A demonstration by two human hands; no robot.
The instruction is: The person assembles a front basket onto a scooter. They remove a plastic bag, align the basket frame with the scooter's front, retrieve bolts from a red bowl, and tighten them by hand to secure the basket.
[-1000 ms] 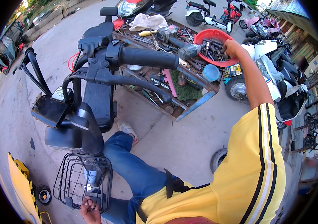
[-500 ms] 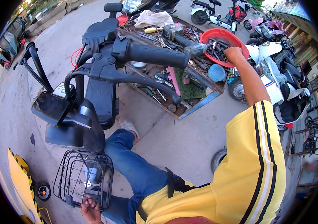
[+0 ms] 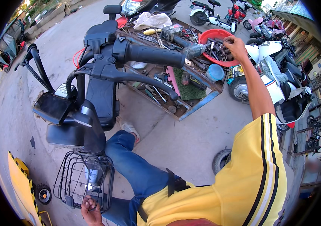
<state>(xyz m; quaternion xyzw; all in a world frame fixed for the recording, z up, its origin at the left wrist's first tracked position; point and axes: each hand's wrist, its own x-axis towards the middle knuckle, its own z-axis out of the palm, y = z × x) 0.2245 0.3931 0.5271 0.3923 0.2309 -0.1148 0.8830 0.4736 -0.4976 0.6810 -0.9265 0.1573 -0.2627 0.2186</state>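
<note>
Whether my bent left fingers (image 3: 87, 205) and right fingers (image 3: 229, 39) grip, I cannot tell; over the tub (image 3: 214, 34), a weak pinch might drop a socket (image 3: 220, 48).

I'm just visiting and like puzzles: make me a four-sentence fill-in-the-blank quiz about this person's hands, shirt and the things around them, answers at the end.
1. The right hand is at a round bowl coloured ____.
2. The left hand is at the lower edge of a black wire ____.
3. Beside the bowl, the small round tub is ____.
4. Apart from its stripes, the person's shirt is ____.

Missing words: red; basket; blue; yellow.
</note>
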